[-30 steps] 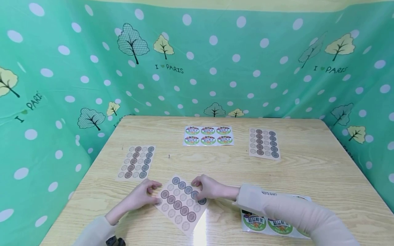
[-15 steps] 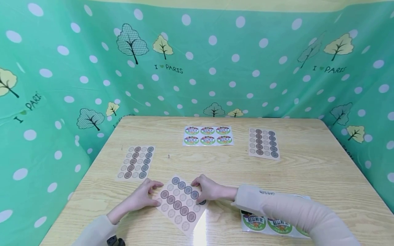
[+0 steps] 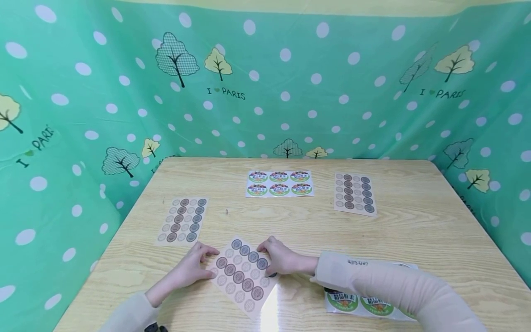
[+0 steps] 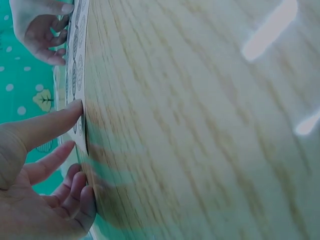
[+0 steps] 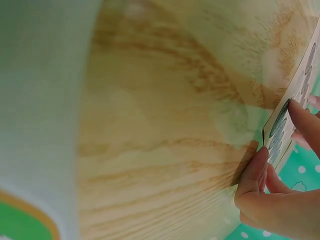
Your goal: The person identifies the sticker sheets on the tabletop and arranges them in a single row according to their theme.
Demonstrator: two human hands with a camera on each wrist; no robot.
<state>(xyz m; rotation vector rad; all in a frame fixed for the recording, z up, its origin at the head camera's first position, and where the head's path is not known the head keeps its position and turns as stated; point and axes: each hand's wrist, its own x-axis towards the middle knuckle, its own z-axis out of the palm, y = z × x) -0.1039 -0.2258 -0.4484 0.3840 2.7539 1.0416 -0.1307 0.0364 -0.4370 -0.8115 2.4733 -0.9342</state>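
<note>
A pale sheet of round stickers [image 3: 238, 276], printed in brown, grey and cream rows, lies turned askew near the front of the table. At its left corner my left hand [image 3: 192, 267] rests the thumb on the paper. In the left wrist view that hand's fingers [image 4: 50, 162] are spread beside the edge, relaxed. My right hand [image 3: 284, 256] grips the sheet's right corner. The right wrist view shows its thumb [image 5: 306, 120] on the printed face and a curled fingertip at the edge. What lies under the paper is hidden.
Similar sticker sheets lie at left [image 3: 182, 220] and back right [image 3: 355, 194]. A white sheet of fruit labels [image 3: 279, 184] is at the back. Another label sheet [image 3: 365, 304] sits partly under the right sleeve [image 3: 386, 286]. A green curtain [image 3: 286, 92] surrounds the wooden table [image 3: 290, 221].
The left thumb has eased back slightly towards the sheet's edge. The sheet and the right hand stay nearly in place, and the view shifts slightly.
</note>
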